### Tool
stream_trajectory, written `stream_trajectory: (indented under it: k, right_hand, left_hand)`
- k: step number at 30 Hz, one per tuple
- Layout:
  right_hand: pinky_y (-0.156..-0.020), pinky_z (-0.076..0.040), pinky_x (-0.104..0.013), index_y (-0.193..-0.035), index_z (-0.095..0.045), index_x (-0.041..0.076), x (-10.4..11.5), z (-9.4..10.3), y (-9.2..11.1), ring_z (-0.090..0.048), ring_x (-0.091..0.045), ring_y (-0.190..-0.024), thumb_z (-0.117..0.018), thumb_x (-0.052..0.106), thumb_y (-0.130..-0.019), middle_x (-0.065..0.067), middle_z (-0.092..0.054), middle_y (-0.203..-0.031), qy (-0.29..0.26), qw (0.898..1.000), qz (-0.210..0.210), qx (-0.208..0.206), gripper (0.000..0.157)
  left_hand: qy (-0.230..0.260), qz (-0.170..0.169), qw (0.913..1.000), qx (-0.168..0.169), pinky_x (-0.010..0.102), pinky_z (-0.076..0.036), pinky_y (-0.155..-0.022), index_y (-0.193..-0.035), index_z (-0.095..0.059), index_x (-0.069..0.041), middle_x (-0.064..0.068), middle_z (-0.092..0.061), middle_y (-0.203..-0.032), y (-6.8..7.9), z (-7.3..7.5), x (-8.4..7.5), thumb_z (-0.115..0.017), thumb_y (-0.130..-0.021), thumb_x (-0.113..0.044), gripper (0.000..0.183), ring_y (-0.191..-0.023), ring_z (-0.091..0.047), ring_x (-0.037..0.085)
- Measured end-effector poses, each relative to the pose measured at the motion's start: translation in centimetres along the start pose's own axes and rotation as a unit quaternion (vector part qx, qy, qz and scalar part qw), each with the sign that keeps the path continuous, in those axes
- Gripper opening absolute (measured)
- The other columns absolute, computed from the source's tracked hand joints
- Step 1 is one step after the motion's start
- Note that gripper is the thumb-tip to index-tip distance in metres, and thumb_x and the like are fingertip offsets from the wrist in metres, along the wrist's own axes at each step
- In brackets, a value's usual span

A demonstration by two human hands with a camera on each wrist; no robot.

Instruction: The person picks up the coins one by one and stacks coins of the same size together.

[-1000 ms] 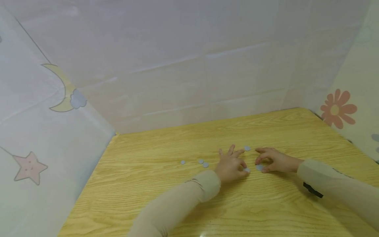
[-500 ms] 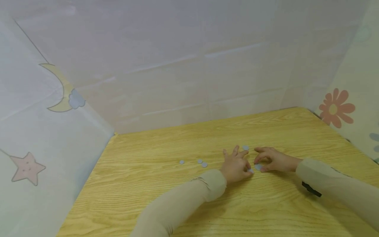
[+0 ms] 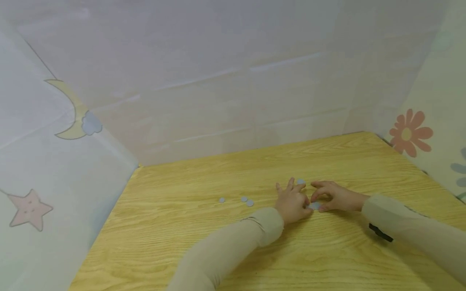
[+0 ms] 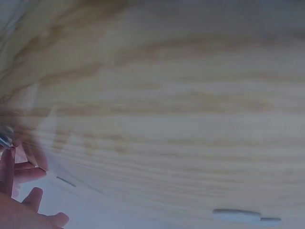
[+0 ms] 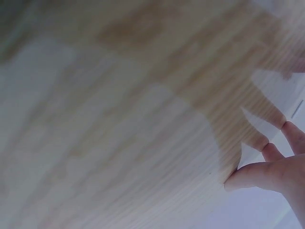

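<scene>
The grey disc [image 3: 316,206] lies between the right hand's [image 3: 338,197] curled thumb and forefinger, gripped; just left of it, the left hand [image 3: 292,205] pinches a partly hidden second disc [image 3: 308,207]. Three small discs [image 3: 250,203] lie farther left of it; another disc [image 3: 300,182] beyond it. Only the left wrist view shows discs edge-on.

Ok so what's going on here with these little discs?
At a wood-grain table, a person's right hand has finger and thumb on a pale disc. Close beside it, the left hand seems to pinch a second disc, mostly hidden. Another disc lies just beyond the hands, and three more discs sit off to the left, two close together.
</scene>
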State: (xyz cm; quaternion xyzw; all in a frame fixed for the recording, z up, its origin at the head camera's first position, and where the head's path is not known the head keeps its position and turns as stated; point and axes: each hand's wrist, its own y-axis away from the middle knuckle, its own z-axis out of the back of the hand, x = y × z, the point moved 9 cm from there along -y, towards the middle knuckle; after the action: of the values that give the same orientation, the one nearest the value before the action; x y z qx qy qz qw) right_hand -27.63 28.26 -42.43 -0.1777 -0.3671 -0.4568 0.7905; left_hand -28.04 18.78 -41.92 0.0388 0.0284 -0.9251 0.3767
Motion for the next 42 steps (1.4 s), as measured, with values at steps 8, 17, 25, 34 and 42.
stream_trajectory:
  k: [8,17,25,34,42]
  right_hand:
    - [-0.09,-0.014,-0.082,-0.102,-0.07,0.011,0.1,-0.2,-0.3,-0.013,-0.066,-0.127,-0.075,0.017,-0.083,-0.043,-0.022,-0.144,0.001,1.0,-0.006,-0.004,0.021]
    - [-0.089,-0.014,-0.083,-0.103,-0.07,0.014,-0.2,-0.3,-0.3,-0.013,-0.065,-0.127,-0.076,0.02,-0.083,-0.043,-0.021,-0.145,0.0,1.0,-0.002,0.0,0.022]
    - [-0.088,-0.017,-0.083,-0.103,-0.068,0.011,0.0,-0.1,-0.2,-0.012,-0.066,-0.125,-0.076,0.018,-0.083,-0.043,-0.021,-0.144,-0.005,1.0,-0.003,0.0,0.023]
    - [-0.092,-0.027,-0.076,-0.101,-0.068,0.013,-0.1,0.4,0.1,-0.022,-0.067,-0.126,-0.075,0.017,-0.084,-0.044,-0.027,-0.142,0.026,0.999,0.033,0.019,0.019]
    - [-0.093,-0.027,-0.076,-0.094,-0.066,0.013,0.0,0.4,-0.2,-0.022,-0.068,-0.126,-0.074,0.011,-0.084,-0.046,-0.027,-0.14,0.015,0.999,0.035,0.007,0.012]
  left_hand:
    - [0.015,0.022,0.9995,0.016,0.066,-0.027,-0.104,-0.102,-0.075,-0.029,-0.004,-0.039,-0.151,-0.2,0.0,0.1,-0.064,-0.092,-0.046,0.022,-0.144,-0.021,0.031]
    - [0.007,0.027,0.9995,0.016,0.065,-0.029,-0.104,-0.106,-0.074,-0.029,-0.004,-0.039,-0.15,0.1,0.2,0.0,-0.063,-0.091,-0.049,0.028,-0.144,-0.024,0.031]
    - [0.004,0.026,0.9996,0.008,0.065,-0.029,-0.103,-0.113,-0.071,-0.031,-0.002,-0.039,-0.151,-0.3,-0.5,0.8,-0.062,-0.09,-0.052,0.032,-0.144,-0.022,0.033]
    - [0.008,0.04,0.9983,0.041,0.063,-0.028,-0.106,-0.111,-0.073,-0.031,-0.003,-0.037,-0.153,0.2,0.1,0.8,-0.063,-0.091,-0.047,0.028,-0.145,-0.02,0.032]
    - [0.011,0.038,0.9986,0.036,0.062,-0.028,-0.106,-0.11,-0.073,-0.03,-0.004,-0.036,-0.153,0.1,0.6,0.3,-0.062,-0.092,-0.044,0.025,-0.145,-0.021,0.031]
